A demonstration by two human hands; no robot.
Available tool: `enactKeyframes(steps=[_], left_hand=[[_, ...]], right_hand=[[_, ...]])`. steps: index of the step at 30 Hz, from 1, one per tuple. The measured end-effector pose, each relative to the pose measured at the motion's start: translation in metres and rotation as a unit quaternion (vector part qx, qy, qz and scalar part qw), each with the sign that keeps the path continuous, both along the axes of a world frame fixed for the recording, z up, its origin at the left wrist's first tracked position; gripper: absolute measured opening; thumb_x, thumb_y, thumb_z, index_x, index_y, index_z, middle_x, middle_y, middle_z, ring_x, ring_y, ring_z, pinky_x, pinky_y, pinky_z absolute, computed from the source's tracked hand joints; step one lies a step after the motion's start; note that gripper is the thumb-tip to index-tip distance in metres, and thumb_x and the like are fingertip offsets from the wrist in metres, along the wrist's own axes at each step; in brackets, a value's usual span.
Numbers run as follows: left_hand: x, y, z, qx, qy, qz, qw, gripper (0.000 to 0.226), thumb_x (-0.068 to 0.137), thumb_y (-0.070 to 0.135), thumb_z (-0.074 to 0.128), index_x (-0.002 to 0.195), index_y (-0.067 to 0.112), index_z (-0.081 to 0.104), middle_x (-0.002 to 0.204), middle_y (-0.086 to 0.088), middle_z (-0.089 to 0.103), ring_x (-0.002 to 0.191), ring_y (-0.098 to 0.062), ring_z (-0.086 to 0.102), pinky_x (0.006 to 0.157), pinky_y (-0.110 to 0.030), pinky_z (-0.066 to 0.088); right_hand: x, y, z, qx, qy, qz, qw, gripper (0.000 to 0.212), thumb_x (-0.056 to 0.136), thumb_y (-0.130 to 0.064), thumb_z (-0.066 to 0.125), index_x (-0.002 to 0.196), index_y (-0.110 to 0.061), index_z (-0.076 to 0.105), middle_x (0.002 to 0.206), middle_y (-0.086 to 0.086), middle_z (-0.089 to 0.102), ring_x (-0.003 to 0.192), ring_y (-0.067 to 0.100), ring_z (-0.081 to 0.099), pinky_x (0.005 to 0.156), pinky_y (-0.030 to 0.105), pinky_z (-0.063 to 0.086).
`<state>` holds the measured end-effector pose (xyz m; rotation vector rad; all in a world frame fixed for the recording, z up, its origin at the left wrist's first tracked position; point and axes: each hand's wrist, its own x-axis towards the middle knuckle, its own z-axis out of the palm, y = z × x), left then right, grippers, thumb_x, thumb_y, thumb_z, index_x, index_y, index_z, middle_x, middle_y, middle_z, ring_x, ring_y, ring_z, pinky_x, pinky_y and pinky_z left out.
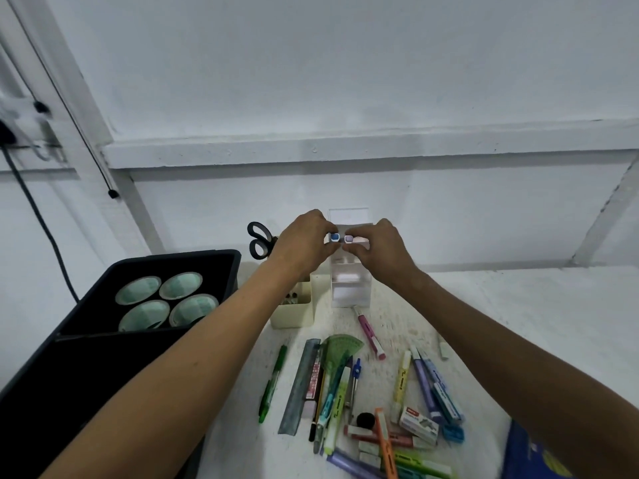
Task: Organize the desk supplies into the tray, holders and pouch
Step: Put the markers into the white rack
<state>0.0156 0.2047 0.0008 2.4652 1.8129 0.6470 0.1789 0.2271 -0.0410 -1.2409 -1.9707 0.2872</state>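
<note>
Both hands are raised over the clear acrylic holder, a tall see-through organizer with stepped compartments standing on the white desk against the wall. The left hand pinches a small blue-capped item between thumb and fingertips, its square end blue with a white rim; the right hand pinches a matching lilac-capped item the same way. The two caps sit just beside each other above the holder's top opening; whether they touch cannot be told, nor what kind of supply they are, as the fingers hide their bodies. Just left of the holder stands a cream pen cup, partly hidden behind the left forearm, and black-handled scissors stick up behind it. Further left of the holder lies a black tray holding four rolls of tape with greenish cores. In front of the holder a pink pen lies on the desk at a slant. Nearer the person than that is a loose heap: a green pen, a grey metal ruler, a green protractor, pastel highlighters in yellow, lilac and blue, an orange marker, and a small staples box. A blue pouch shows at the lower right edge.
</note>
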Motion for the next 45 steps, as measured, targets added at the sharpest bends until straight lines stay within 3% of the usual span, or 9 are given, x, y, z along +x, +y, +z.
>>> enactKeyframes(steps=[4, 9, 14, 16, 19, 23, 36, 41, 45], left_hand=[[0.0, 0.006, -0.005, -0.002, 0.005, -0.003, 1.0, 0.026, 0.091, 0.032, 0.062, 0.108, 0.015, 0.072, 0.103, -0.007, 0.057, 0.089, -0.023, 0.058, 0.074, -0.034, 0.049], [0.0, 0.011, -0.006, -0.008, -0.001, -0.008, 1.0, 0.022, 0.091, 0.027, 0.062, 0.102, 0.013, 0.073, 0.1, -0.01, 0.057, 0.088, -0.025, 0.058, 0.076, -0.037, 0.05], [-0.001, 0.015, -0.008, -0.018, -0.023, -0.006, 1.0, 0.02, 0.09, 0.022, 0.061, 0.104, 0.019, 0.074, 0.086, -0.004, 0.056, 0.076, -0.018, 0.054, 0.069, -0.029, 0.043], [-0.001, 0.016, -0.009, -0.025, -0.033, -0.004, 0.999, 0.02, 0.089, 0.022, 0.061, 0.104, 0.019, 0.074, 0.09, -0.004, 0.063, 0.081, -0.018, 0.057, 0.07, -0.027, 0.042], [0.0, 0.018, -0.009, -0.036, -0.044, 0.005, 0.998, 0.019, 0.088, 0.021, 0.06, 0.102, 0.018, 0.074, 0.097, -0.004, 0.07, 0.089, -0.021, 0.063, 0.075, -0.031, 0.049], [0.0, 0.023, -0.012, -0.043, -0.03, 0.018, 0.998, 0.019, 0.086, 0.018, 0.06, 0.1, 0.017, 0.073, 0.091, -0.004, 0.069, 0.082, -0.021, 0.06, 0.069, -0.029, 0.045], [0.004, 0.032, -0.02, 0.017, 0.077, 0.013, 0.997, 0.022, 0.091, 0.024, 0.055, 0.102, 0.014, 0.071, 0.104, -0.006, 0.06, 0.093, -0.025, 0.058, 0.068, -0.036, 0.048], [0.006, 0.033, -0.019, 0.008, 0.068, 0.026, 0.997, 0.02, 0.089, 0.023, 0.056, 0.097, 0.013, 0.071, 0.102, -0.006, 0.059, 0.09, -0.026, 0.058, 0.069, -0.035, 0.049], [0.005, 0.03, -0.021, -0.014, 0.036, 0.022, 0.999, 0.02, 0.088, 0.02, 0.056, 0.099, 0.01, 0.069, 0.1, -0.009, 0.06, 0.09, -0.027, 0.06, 0.067, -0.033, 0.047]], right_hand=[[0.0, 0.01, 0.001, 0.005, -0.054, -0.005, 0.999, 0.013, 0.088, -0.028, 0.061, 0.096, -0.026, 0.072, 0.088, 0.005, 0.07, 0.082, 0.016, 0.038, 0.072, 0.028, 0.029], [-0.004, 0.011, 0.003, 0.015, -0.103, -0.003, 0.995, 0.019, 0.089, -0.023, 0.061, 0.106, -0.025, 0.069, 0.102, 0.0, 0.071, 0.094, 0.023, 0.047, 0.078, 0.032, 0.028], [-0.003, 0.011, 0.0, 0.011, -0.099, -0.006, 0.995, 0.017, 0.09, -0.021, 0.057, 0.102, -0.026, 0.067, 0.099, -0.004, 0.071, 0.098, 0.025, 0.049, 0.077, 0.032, 0.025], [-0.003, 0.01, -0.002, 0.013, -0.101, -0.007, 0.995, 0.017, 0.091, -0.022, 0.057, 0.104, -0.026, 0.067, 0.103, -0.007, 0.07, 0.1, 0.023, 0.049, 0.079, 0.033, 0.026], [-0.003, 0.012, -0.003, 0.013, -0.1, -0.001, 0.995, 0.014, 0.091, -0.022, 0.057, 0.102, -0.023, 0.065, 0.101, -0.006, 0.07, 0.098, 0.024, 0.05, 0.08, 0.034, 0.032], [-0.003, 0.012, -0.007, 0.007, -0.091, 0.008, 0.996, 0.014, 0.09, -0.022, 0.056, 0.098, -0.015, 0.066, 0.097, 0.0, 0.07, 0.095, 0.025, 0.053, 0.082, 0.04, 0.044], [-0.006, 0.015, -0.011, 0.039, -0.107, -0.008, 0.994, 0.015, 0.091, -0.015, 0.056, 0.092, -0.009, 0.07, 0.087, 0.007, 0.07, 0.088, 0.026, 0.053, 0.075, 0.039, 0.047], [-0.004, 0.016, -0.015, 0.064, -0.095, -0.003, 0.993, 0.017, 0.091, -0.015, 0.057, 0.099, -0.013, 0.071, 0.084, 0.004, 0.07, 0.087, 0.026, 0.051, 0.071, 0.031, 0.042], [-0.004, 0.015, -0.016, 0.051, -0.113, -0.003, 0.992, 0.017, 0.089, -0.013, 0.057, 0.101, -0.014, 0.068, 0.085, 0.004, 0.069, 0.092, 0.03, 0.053, 0.077, 0.037, 0.047]])
